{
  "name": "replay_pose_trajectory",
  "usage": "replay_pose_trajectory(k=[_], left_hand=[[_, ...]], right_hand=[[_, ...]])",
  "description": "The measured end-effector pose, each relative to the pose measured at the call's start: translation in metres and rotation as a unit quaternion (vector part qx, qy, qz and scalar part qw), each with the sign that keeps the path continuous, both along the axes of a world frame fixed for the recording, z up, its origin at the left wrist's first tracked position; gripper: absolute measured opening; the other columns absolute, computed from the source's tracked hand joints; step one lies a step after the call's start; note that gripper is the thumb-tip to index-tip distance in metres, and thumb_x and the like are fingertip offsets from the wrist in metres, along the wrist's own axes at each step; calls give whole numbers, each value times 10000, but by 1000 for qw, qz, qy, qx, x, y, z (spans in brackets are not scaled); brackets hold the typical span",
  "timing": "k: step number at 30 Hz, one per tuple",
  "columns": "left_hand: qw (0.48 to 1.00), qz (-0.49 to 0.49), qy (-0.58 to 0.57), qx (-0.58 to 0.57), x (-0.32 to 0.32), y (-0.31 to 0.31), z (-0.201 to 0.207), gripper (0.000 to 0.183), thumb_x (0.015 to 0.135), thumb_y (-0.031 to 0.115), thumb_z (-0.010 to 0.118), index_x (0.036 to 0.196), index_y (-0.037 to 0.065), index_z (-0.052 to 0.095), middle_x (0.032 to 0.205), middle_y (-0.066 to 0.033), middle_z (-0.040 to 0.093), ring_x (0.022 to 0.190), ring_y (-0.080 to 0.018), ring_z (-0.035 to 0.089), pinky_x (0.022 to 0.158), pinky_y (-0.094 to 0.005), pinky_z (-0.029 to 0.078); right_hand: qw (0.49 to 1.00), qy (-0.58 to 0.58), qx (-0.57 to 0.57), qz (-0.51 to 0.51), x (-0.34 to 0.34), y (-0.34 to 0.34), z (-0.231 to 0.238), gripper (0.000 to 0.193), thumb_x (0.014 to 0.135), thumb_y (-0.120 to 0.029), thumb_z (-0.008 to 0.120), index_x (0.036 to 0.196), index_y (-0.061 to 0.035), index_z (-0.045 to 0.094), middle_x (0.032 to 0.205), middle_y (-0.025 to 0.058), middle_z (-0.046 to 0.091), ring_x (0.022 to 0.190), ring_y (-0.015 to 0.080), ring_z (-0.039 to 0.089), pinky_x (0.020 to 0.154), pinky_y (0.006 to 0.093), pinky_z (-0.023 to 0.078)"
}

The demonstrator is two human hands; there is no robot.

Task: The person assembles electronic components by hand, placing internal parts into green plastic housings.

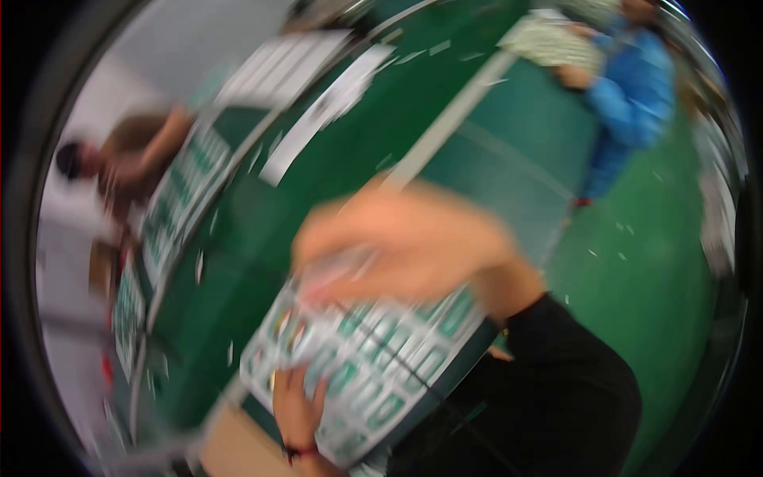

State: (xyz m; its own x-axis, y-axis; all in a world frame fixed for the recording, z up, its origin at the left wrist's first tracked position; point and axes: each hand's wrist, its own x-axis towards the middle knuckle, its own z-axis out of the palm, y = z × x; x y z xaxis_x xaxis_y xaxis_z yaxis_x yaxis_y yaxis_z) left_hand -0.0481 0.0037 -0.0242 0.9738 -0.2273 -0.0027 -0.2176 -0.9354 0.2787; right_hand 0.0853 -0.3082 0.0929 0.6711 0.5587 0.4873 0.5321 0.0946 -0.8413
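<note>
A clear-white tray (397, 358) with rows of rounded compartments lies on a green surface, which shows through it. My left hand (298, 405), with a dark red band at the wrist, rests at the tray's left side with fingers stretched. My right hand (413, 242) is raised over the tray's far edge, smeared by motion, its fingers curled together. At its fingertips shows a pale, see-through pinkish thing (338, 274), too blurred to name. Small colourful pieces (290, 330) sit in the tray's far-left compartments.
A pale rail (453, 115) runs between green work surfaces. Beyond it lie a long white strip (318, 111) and scattered scraps. A person in blue (636, 87) holds a pale sheet at far right; another person (135, 159) leans over similar trays at left. A cardboard box (238, 449) stands near left.
</note>
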Motion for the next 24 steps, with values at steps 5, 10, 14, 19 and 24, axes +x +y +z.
replay_pose_trajectory(k=[5,10,14,19,24], left_hand=[[993,-82,60,52,14,8,-17,349,771,56,683,1115,20,643,970,-206,628,893,-373,588,795,-421,477],[992,-116,32,41,32,26,-20,362,770,114,726,1112,23,649,914,-174,643,739,-298,589,706,-404,485],[999,-20,-29,1,22,46,18,229,877,138,669,1021,-32,616,807,-115,609,596,-194,543,558,-311,466],[997,52,-49,-37,-4,59,12,409,736,80,735,1122,21,613,1010,-146,574,936,-330,545,797,-388,449],[993,100,-44,-44,-44,74,-13,413,736,106,741,1123,31,619,1001,-144,579,935,-334,537,826,-392,453]], right_hand=[[935,-213,-135,-249,-33,7,-3,352,871,-320,608,746,-6,514,628,137,558,591,361,564,500,447,415],[921,-258,-23,-290,-27,4,-2,308,861,-318,631,786,-35,535,660,101,556,592,320,571,495,424,422],[884,-295,-80,-353,-13,-6,-1,269,796,-330,683,736,-85,592,682,87,582,582,276,584,494,377,458],[801,-319,-43,-505,16,-72,9,244,900,-285,575,861,-64,669,517,71,453,480,188,487,451,336,353],[979,-110,170,-8,-25,-25,14,349,978,-213,440,1041,108,562,653,65,500,572,112,477,465,248,299]])
